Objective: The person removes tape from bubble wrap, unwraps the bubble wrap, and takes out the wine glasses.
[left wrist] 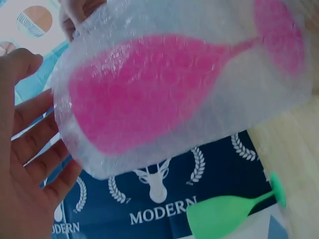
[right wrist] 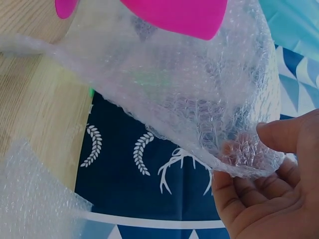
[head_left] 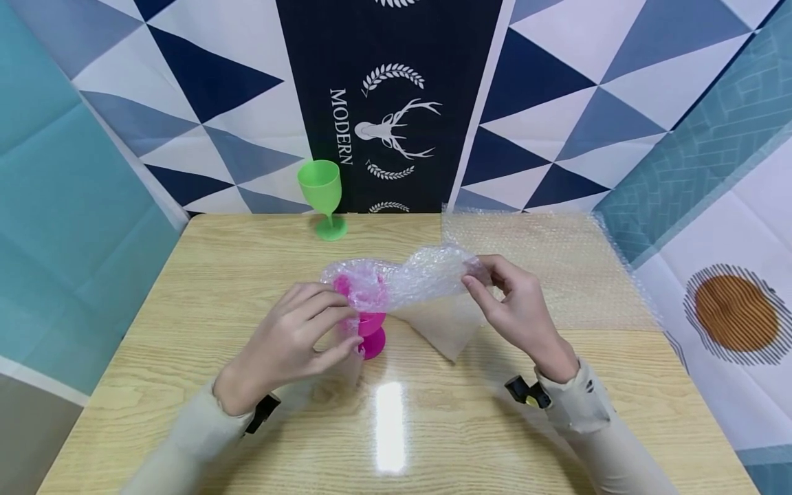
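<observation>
A pink goblet [head_left: 373, 337] stands on the table, partly covered by a sheet of bubble wrap [head_left: 427, 278]. Through the plastic its bowl [left wrist: 149, 89] shows in the left wrist view. My left hand [head_left: 303, 330] is at the goblet's left side, its fingers spread and fairly straight against the wrap. On the other side my right hand [head_left: 516, 302] pinches the wrap's edge between thumb and fingers, holding it raised. The right wrist view shows this right hand [right wrist: 274, 184] with the plastic between thumb and fingers.
A green goblet [head_left: 322, 192] stands upright at the table's back edge. Another flat sheet of bubble wrap [head_left: 557, 261] lies on the back right of the wooden table [head_left: 247, 254]. A patterned cloth [head_left: 396, 103] hangs behind.
</observation>
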Available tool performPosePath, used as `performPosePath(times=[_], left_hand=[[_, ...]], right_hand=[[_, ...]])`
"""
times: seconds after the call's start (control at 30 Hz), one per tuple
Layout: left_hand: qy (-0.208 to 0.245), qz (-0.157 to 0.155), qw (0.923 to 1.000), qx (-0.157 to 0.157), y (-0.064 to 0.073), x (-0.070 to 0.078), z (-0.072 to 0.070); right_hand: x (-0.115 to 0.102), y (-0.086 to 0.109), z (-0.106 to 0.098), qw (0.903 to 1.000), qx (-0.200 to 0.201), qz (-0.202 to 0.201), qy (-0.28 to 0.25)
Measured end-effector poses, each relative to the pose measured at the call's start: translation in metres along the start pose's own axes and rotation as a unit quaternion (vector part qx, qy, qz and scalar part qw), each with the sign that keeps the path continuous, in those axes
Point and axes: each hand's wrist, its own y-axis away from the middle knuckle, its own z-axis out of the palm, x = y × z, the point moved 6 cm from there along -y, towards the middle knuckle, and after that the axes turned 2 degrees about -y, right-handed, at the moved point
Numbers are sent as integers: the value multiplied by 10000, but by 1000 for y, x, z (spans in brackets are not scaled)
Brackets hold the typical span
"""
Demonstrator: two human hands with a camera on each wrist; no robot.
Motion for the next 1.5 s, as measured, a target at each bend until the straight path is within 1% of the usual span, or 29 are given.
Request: performPosePath(times=[0.07,0.2,0.27,0.37,0.5,0.63,0.8,0.93,1.03,1.13,1.3,1.5], left_hand=[[-89,-72,9999,-39,1,2,3],[-216,-318,9989,-275,4,2,8],[-234,-414,9982,-359,5,2,8],[-170,-489,9979,-386,7,0,7],[0,-462,9987,-218,9,-2,3],[149,-371,9991,171,11,-4,-3],[139,-310,9972,666,11,-7,-15],[73,-386,9956,855,12,-12,-26],[26,-501,9948,885,14,-18,-32],[-19,-612,9946,833,16,-22,-35],[-149,-743,9949,666,21,-28,-36],[-139,-762,9954,566,22,-31,-36]], right_hand=[[0,0,0,10000,0,-16,-27],[0,0,1,9999,-2,-89,-91],[0,0,0,9999,11,-92,-101],[2,0,-2,9999,56,-55,-101],[6,1,-5,9998,134,5,-173],[10,1,-8,9995,232,47,-205],[15,2,-11,9988,378,159,-273],[17,1,-14,9984,460,173,-274],[19,1,-16,9983,493,194,-251],[20,1,-17,9981,515,220,-253],[21,1,-18,9979,562,228,-216],[23,2,-19,9977,583,325,-129]])
